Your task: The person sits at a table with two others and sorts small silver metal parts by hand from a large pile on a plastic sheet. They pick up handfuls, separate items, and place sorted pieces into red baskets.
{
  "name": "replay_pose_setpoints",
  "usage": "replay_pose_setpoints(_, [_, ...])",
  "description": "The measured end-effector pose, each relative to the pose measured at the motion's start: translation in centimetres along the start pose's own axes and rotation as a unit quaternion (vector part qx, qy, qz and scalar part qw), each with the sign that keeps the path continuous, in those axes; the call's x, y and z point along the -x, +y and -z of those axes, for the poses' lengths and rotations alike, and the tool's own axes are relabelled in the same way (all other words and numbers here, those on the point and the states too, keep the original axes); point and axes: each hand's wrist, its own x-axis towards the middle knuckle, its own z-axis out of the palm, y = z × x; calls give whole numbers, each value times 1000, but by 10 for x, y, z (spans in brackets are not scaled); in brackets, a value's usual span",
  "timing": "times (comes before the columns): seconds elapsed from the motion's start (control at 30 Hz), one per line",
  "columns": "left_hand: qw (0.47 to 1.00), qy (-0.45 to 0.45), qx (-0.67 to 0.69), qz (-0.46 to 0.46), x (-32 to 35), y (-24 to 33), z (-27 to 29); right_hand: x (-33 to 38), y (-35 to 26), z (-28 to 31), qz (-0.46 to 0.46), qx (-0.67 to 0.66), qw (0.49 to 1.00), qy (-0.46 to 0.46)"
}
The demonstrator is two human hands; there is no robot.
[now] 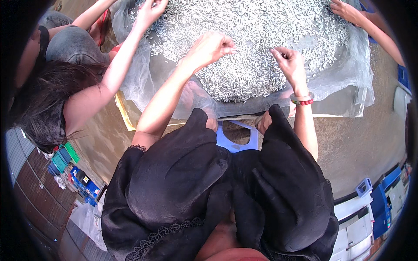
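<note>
A wide layer of small, pale silvery-white, elongated pieces (248, 80) lies spread over a sheer grey mesh cloth (344, 85). Too small to name for certain, they are heaped thickest at the near middle. Over their left part hovers my left hand (209, 50), its thumb and fingertips drawn together in a pinch. My right hand (289, 65), with a pale bangle and a red bead bracelet (301, 100) at the wrist, is just above the pieces to the right. Its fingers are curled toward the thumb. Whatever either pinch holds, I cannot make out.
Another person's arm (115, 74) reaches over the cloth from the left, and a third person's hand (346, 11) is at the far right edge. A blue plastic stool (237, 141) stands between my knees. White and blue containers (355, 226) sit at the lower right.
</note>
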Motion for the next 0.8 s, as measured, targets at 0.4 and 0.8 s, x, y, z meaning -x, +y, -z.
replay_pose_setpoints(0.4, [968, 113, 143, -170, -52, 46, -45, 6, 37, -17, -108, -858, 453, -216])
replay_pose_setpoints(0.8, [988, 9, -34, -153, -18, 23, -76, -57, 17, 10, 60, -316, 939, -120])
